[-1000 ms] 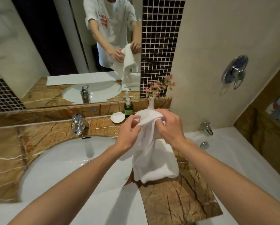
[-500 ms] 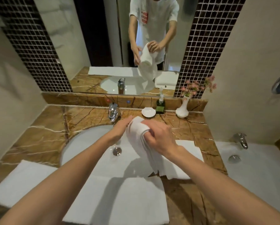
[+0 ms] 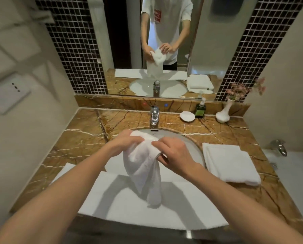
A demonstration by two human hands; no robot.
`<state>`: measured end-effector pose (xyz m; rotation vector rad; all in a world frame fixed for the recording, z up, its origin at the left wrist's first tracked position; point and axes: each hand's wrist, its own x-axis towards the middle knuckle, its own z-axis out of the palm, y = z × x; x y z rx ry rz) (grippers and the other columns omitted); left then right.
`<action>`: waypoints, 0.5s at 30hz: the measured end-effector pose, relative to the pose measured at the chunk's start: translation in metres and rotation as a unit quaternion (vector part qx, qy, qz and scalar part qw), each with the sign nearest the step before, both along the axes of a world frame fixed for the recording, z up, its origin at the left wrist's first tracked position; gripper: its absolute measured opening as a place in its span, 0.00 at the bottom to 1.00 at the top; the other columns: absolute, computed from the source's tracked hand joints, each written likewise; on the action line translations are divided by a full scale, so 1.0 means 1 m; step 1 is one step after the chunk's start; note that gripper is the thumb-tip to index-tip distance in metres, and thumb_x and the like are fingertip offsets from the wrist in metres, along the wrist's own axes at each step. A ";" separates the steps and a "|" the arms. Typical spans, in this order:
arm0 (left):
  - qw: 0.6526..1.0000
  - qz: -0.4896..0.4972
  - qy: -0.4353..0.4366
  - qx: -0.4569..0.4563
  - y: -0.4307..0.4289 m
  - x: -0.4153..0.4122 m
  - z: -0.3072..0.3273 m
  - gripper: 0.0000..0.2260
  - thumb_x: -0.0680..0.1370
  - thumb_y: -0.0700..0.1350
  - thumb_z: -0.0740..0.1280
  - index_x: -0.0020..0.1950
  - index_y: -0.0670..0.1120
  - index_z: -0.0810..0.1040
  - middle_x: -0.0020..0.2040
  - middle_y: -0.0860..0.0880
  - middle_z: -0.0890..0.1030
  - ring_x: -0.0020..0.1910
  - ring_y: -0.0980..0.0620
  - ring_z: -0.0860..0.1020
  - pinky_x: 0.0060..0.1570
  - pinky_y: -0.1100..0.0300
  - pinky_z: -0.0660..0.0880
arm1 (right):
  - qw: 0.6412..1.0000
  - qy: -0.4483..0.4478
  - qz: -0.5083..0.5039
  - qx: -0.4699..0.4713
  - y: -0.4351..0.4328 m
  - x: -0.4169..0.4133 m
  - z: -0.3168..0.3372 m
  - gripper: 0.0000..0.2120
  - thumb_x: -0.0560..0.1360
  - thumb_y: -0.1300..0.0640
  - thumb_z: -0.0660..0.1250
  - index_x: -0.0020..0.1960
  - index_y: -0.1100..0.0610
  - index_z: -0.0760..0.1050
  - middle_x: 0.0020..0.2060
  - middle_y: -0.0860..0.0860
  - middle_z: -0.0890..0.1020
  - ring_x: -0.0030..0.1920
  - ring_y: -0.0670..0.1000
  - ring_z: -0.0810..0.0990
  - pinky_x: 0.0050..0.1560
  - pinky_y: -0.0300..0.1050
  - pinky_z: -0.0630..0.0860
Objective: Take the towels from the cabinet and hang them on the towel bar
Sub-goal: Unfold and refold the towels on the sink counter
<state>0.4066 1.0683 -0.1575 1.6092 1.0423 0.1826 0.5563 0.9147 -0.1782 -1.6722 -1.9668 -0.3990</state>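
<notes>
Towel [image 3: 143, 166], partly hidden by right hand [image 3: 175, 154]

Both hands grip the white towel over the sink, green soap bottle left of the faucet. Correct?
One thing is off. In the head view the left hand and right hand do grip the white towel over the sink, but the green soap bottle stands right of the faucet, not left.
</notes>
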 end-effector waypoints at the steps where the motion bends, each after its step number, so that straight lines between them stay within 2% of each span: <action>1: 1.000 0.000 -0.001 0.001 0.003 -0.006 0.002 0.10 0.71 0.44 0.71 0.51 0.44 0.80 0.47 0.43 0.83 0.47 0.43 0.81 0.47 0.49 0.79 | 1.000 -0.011 0.000 0.002 0.001 -0.010 -0.001 0.12 0.69 0.60 0.66 0.52 0.58 0.78 0.41 0.55 0.80 0.36 0.58 0.77 0.32 0.49 0.72; 3: 1.000 -0.003 -0.014 -0.009 0.007 -0.017 0.009 0.10 0.71 0.40 0.70 0.51 0.46 0.79 0.48 0.44 0.83 0.47 0.45 0.81 0.44 0.52 0.79 | 1.000 -0.030 0.004 0.004 0.003 -0.027 -0.002 0.10 0.69 0.59 0.65 0.51 0.58 0.76 0.41 0.55 0.80 0.36 0.58 0.77 0.32 0.49 0.71; 7: 0.998 -0.032 -0.042 -0.035 0.014 -0.033 0.027 0.15 0.70 0.37 0.68 0.56 0.46 0.78 0.51 0.43 0.82 0.49 0.43 0.81 0.47 0.50 0.80 | 0.999 -0.052 0.001 0.003 0.005 -0.054 -0.002 0.11 0.73 0.51 0.67 0.50 0.56 0.72 0.41 0.56 0.78 0.36 0.57 0.75 0.33 0.48 0.69; 9: 0.997 -0.052 -0.050 -0.025 0.016 -0.039 0.036 0.14 0.70 0.35 0.66 0.54 0.45 0.78 0.50 0.42 0.82 0.48 0.43 0.81 0.44 0.50 0.79 | 0.998 -0.054 -0.013 -0.022 0.005 -0.065 -0.004 0.18 0.70 0.47 0.69 0.53 0.56 0.71 0.47 0.58 0.77 0.42 0.58 0.76 0.39 0.48 0.71; 11: 0.995 -0.083 -0.047 -0.002 0.017 -0.045 0.045 0.13 0.69 0.34 0.65 0.51 0.43 0.77 0.49 0.40 0.81 0.45 0.42 0.80 0.42 0.50 0.78 | 0.996 -0.052 -0.019 -0.072 0.003 -0.070 -0.005 0.27 0.66 0.44 0.71 0.59 0.55 0.69 0.57 0.60 0.74 0.53 0.60 0.76 0.49 0.51 0.72; 13: 0.993 -0.109 -0.030 0.031 0.019 -0.053 0.052 0.12 0.66 0.37 0.66 0.49 0.43 0.77 0.47 0.40 0.81 0.43 0.43 0.79 0.41 0.51 0.77 | 0.993 -0.024 0.001 -0.114 -0.005 -0.072 -0.007 0.32 0.70 0.37 0.66 0.65 0.55 0.65 0.65 0.61 0.68 0.63 0.60 0.70 0.59 0.53 0.68; 15: 0.989 -0.133 -0.012 0.067 0.021 -0.060 0.059 0.10 0.65 0.38 0.67 0.46 0.41 0.77 0.44 0.42 0.80 0.42 0.45 0.78 0.40 0.52 0.75 | 0.991 0.031 0.021 -0.131 -0.012 -0.068 -0.009 0.35 0.73 0.34 0.58 0.71 0.56 0.60 0.70 0.61 0.63 0.68 0.58 0.65 0.65 0.52 0.63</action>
